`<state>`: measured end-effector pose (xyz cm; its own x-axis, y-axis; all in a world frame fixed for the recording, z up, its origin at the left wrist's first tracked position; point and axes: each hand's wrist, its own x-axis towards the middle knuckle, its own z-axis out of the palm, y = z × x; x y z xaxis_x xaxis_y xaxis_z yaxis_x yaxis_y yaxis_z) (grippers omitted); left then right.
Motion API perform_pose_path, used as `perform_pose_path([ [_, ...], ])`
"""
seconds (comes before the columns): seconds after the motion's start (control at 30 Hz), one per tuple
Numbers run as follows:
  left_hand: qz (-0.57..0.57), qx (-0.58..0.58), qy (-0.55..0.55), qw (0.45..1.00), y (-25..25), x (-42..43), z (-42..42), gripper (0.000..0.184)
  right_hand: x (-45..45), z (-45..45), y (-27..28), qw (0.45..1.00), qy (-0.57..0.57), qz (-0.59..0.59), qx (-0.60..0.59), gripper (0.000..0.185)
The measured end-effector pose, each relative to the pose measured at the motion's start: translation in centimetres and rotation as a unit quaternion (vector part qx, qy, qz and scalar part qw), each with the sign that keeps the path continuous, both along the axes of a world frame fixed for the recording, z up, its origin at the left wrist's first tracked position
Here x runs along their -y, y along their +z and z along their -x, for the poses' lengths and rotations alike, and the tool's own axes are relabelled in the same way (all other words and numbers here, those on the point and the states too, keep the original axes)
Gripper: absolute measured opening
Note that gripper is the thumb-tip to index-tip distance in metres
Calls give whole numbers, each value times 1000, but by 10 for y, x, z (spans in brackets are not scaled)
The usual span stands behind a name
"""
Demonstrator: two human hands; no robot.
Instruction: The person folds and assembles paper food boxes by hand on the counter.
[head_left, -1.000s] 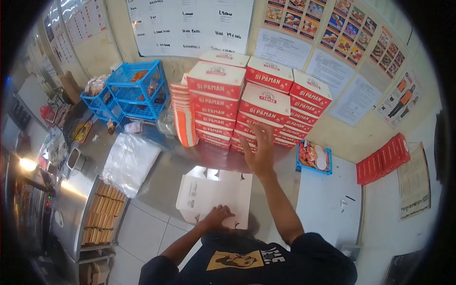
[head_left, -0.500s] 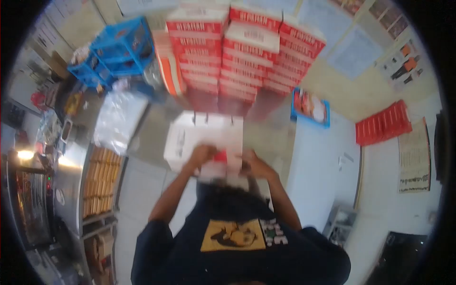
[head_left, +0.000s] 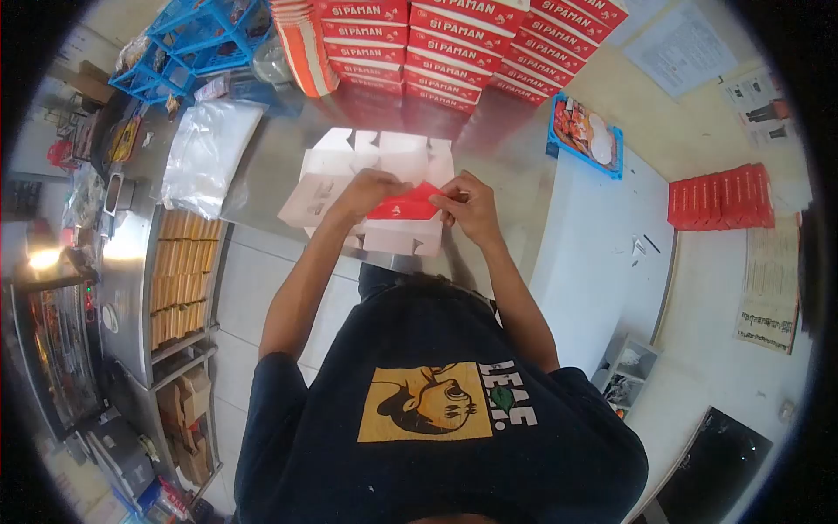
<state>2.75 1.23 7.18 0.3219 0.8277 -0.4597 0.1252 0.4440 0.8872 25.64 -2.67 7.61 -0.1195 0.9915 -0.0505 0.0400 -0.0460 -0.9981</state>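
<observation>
A partly folded cardboard food box (head_left: pixel 327 163) lies on the metal counter, its pale inner side facing up and its slotted flaps spread out. One red printed panel of it is turned up between my hands. My left hand (head_left: pixel 371 194) has its fingers closed on the left end of that red panel. At the panel's right end, my right hand (head_left: pixel 467 205) pinches the cardboard between thumb and fingers. Part of the box is hidden under both hands.
Stacks of red "Si Paman" boxes (head_left: pixel 454 48) stand at the back of the metal counter (head_left: pixel 511 196). Plastic bags (head_left: pixel 209 153) lie on the left, near blue crates (head_left: pixel 205 44). Rightward are a blue-edged picture tray (head_left: pixel 585 135), a white table (head_left: pixel 585 253) and a red box row (head_left: pixel 720 198).
The camera view has tilted down, so the counter and stacks sit higher in it. More of the red panel shows between my hands, and the box's left side panel is more raised.
</observation>
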Motion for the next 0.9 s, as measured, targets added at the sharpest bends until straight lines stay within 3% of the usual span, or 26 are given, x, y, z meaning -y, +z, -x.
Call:
perform_pose_path([
  [0.07,-60,-76,-51,994,-10,0,-2,20,3,4,0,999,45,-10,4,16],
  [0.17,-34,5,-13,999,-21,2,-5,21,3,10,0,1000,2,-5,17,15],
  [0.27,-39,-29,-15,999,-17,4,-7,21,2,6,-3,1000,-1,-4,25,14],
  [0.43,-43,-85,-59,994,-9,10,-9,22,-4,7,-6,985,154,3,74,16],
  [0.57,-74,-88,-79,990,-7,11,-7,23,-5,20,-10,998,19,-64,-1,21],
  [0.6,-78,-88,-80,990,3,14,-5,23,-7,14,-8,983,155,8,97,21],
  [0.63,-151,-168,-121,967,21,20,-4,23,-9,9,-6,936,285,80,193,22],
  [0.67,-225,-247,-160,929,38,27,-2,26,-7,9,-3,933,284,84,207,26],
  [0.7,-358,-368,-154,844,48,42,7,29,-11,6,0,934,278,81,208,26],
  [0.77,-481,-472,-136,726,66,49,31,32,-19,-1,8,922,219,-86,308,30],
  [0.83,-354,-584,-226,695,81,46,50,29,-24,-6,19,918,214,-114,313,32],
  [0.87,-355,-587,-223,693,78,43,56,29,-27,-5,24,915,208,-139,315,35],
  [0.9,-330,-566,-193,730,73,37,60,27,-29,-3,31,915,206,-145,313,35],
])
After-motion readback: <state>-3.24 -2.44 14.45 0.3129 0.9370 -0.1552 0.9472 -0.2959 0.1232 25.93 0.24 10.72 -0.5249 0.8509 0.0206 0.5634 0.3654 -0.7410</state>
